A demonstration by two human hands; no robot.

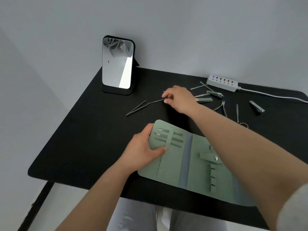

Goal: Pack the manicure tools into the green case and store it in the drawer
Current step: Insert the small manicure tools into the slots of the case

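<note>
Open green case (175, 165), three tools (166, 136) strapped inside

Case (175, 165) is sage green w/ a grey-blue spine strip down the middle; tools tucked in its loops have green handles & silver tips. Table (80, 130) is matte black, mirror (117, 64) black-framed, power strip (222, 82) white-grey w/ red switches & one blue light. Loose tweezers (135, 108) look dark green, nail clippers (256, 106) silver; nippers (222, 108) prob. silver too, blurry.
</note>
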